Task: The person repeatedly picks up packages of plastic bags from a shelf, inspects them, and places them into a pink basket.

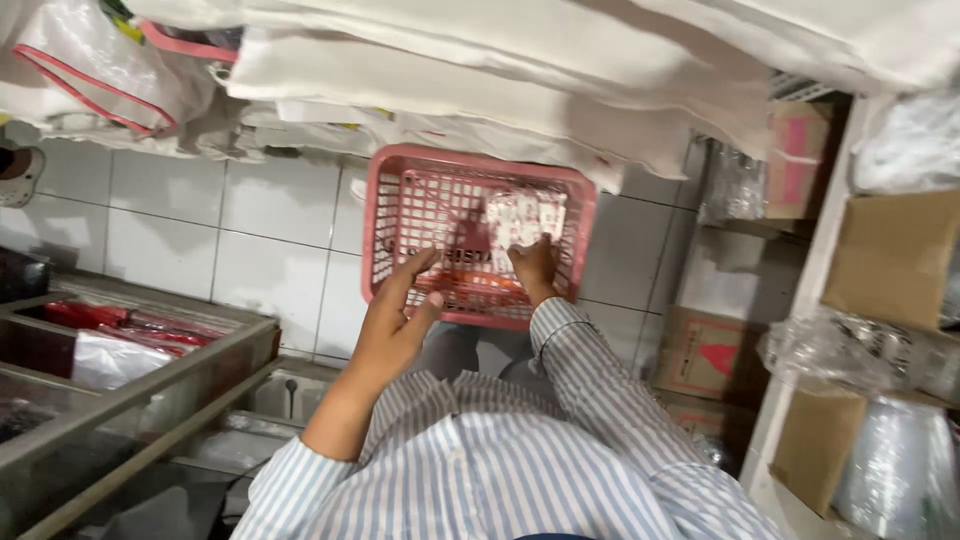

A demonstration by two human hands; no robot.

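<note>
Your right hand (533, 268) sits at the centre of the frame, inside the pink basket (400, 170), its fingers closed on the lower edge of a white packet (523, 216) with a small red pattern. The packet lies straight up-frame from that hand, against the basket's upper right part, its long side running left to right across the frame. Your left hand (395, 318) is just left of it, loose and holding nothing, with the fingers spread and the fingertips resting on the basket's near rim and on the mesh there. The packet lies up and to the right of that hand, so your right hand is plainly the nearer one; it already has the packet.

The basket stands on the white tiled floor (270, 215), below a stack of folded white cloth (500, 70) at the top of the frame. Cardboard boxes (890, 255) fill the shelves at the right, and a glass-topped case (140, 370) sits lower left.
</note>
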